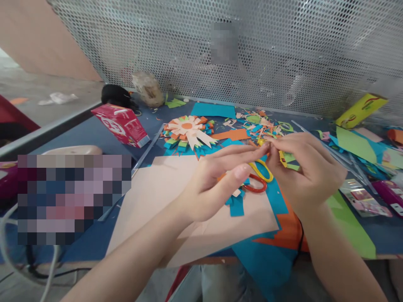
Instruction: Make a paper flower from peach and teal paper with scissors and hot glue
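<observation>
My left hand (217, 180) reaches over the pale pink sheet (147, 201), fingers stretched out and thumb apart, its fingertips meeting those of my right hand. The fingers of my right hand (308, 167) are bent in a pinch. Beside them show small yellow and red parts (282, 158) of something mostly hidden. Scissors with yellow and red handles (256, 183) lie beneath my hands, near a small blue paper piece (236, 204). Behind my left hand lies a layered paper rosette (186, 126) with an orange centre and two pale tails.
Paper scraps (258, 121) litter the back by the perforated metal panel (267, 54). A pink carton (122, 126) stands left, a yellow box (362, 111) leans right. Blue paper (267, 268) hangs over the front edge. Cables (53, 268) run at the lower left.
</observation>
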Tool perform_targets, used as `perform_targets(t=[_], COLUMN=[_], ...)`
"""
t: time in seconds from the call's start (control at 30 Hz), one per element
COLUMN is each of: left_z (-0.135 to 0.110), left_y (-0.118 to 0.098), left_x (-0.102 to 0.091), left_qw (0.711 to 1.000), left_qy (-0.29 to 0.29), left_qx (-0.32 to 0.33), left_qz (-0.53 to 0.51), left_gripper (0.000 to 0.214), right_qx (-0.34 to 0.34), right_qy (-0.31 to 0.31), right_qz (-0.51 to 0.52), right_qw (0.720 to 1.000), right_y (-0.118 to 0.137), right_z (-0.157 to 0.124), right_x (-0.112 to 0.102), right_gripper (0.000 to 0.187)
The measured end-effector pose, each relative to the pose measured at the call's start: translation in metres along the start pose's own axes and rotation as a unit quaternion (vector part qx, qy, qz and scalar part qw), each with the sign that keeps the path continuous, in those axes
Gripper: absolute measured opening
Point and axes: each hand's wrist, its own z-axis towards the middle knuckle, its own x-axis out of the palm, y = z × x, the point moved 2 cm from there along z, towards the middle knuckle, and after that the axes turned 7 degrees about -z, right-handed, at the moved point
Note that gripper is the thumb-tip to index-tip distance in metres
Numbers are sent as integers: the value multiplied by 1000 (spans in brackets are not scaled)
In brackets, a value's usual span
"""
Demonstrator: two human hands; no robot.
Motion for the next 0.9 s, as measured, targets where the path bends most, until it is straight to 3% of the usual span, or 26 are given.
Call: perform_targets(t=[0.13,0.27,0.37,0.67,0.8,0.9], left_z=[4,7,8,7,5,5], left_y=[1,-4,-8,-11,-12,-12], left_x=[-2,-2,0,0,-2,0], left_qw=[1000,999,998,997,996,997], left_qy=[-13,14,16,-31,-67,-60], left_qx=[14,32,28,0,4,14], left_qz=[-16,-25,-50,-65,-60,-55], left_gripper=[41,52,55,59,61,59], right_qx=[90,143,159,164,185,214], right_qy=[19,-9,-29,27,77,92], right_qz=[52,126,145,226,262,301], right_qw=[994,982,976,960,944,925], right_y=[-2,-4,-5,-6,-6,-7], right_z=[-4,-4,-3,-1,-3,-6], right_x=[-3,-4,-3,3,9,16], right_gripper=[16,15,15,21,19,20])
